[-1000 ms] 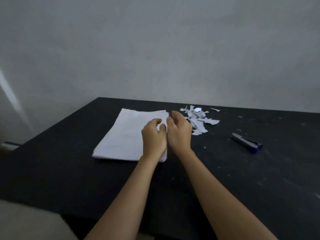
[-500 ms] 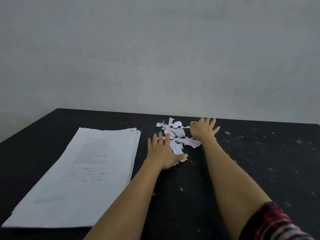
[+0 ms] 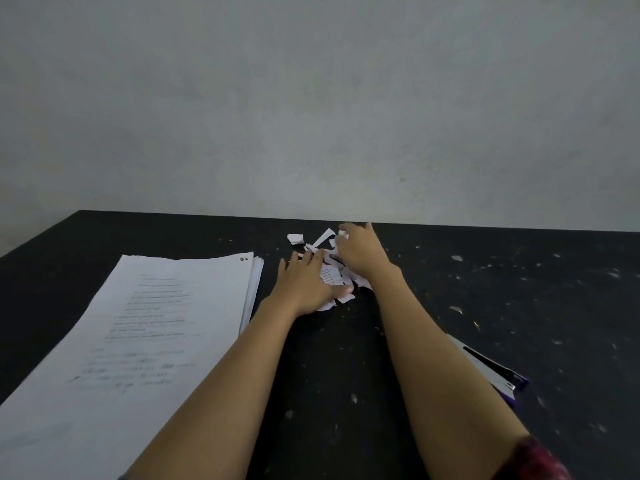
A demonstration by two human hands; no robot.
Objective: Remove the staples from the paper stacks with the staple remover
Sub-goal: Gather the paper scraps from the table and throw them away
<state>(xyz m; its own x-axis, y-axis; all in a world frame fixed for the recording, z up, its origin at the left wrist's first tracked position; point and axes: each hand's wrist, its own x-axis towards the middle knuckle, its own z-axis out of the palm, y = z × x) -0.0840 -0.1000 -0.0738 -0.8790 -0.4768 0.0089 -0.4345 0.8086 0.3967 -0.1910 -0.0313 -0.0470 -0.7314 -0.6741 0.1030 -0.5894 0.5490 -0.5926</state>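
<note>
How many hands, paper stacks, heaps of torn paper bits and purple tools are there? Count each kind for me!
Hands: 2, the left hand and the right hand
Paper stack: 1
Heap of torn paper bits: 1
Purple tool: 1
Total: 5

The tabletop [image 3: 519,289] is seen as a black, matt surface, slightly rough-looking and flecked all over with pale specks, while the wall [image 3: 311,116] behind it is finished in dull grey plaster with a faint mottling. The paper stack [image 3: 156,323] is made of thin white matt paper printed with faint lines of text, and the same matt paper is found in the torn scraps [image 3: 330,275]. A silvery metal top and a purple plastic base with a slight sheen are shown on the staple remover [image 3: 491,370], and red checked cloth is seen at the sleeve [image 3: 540,459].
</note>
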